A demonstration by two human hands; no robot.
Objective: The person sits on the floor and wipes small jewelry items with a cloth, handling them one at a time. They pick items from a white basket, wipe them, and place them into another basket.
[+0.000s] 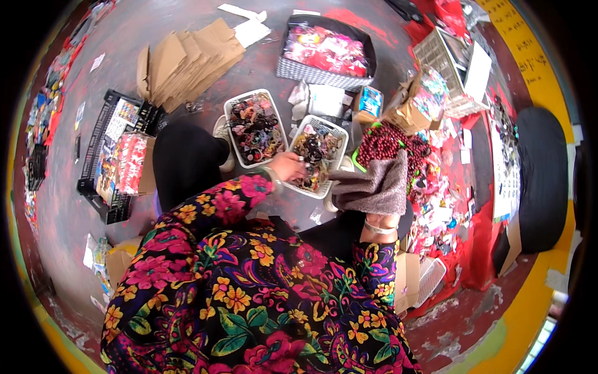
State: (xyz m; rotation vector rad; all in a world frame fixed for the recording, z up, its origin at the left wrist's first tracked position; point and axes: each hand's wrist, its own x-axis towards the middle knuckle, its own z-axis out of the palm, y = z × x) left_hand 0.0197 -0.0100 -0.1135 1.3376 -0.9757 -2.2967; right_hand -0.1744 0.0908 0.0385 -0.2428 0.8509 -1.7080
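My left hand (288, 167) reaches over the left rim of the right-hand white basket (344, 138). Its fingers are curled down against a tangle of dark and coloured hair ties (316, 144); what they pinch is too small to make out. My right hand (381, 222) is mostly covered by a grey-brown cloth (377, 186). That cloth is bunched up around the hand, one corner pointing toward the basket, and hides the fingers. A second white basket (233, 138), also full of hair ties (254, 126), stands just left of the first.
Dark red bead strings (392, 141) lie beyond the cloth. Small goods (436, 212) cover the floor at right. Farther off stand a checked bin (321, 75) of pink packets and flattened cardboard (187, 62). A black crate (93, 163) is at left, past my knee (187, 159).
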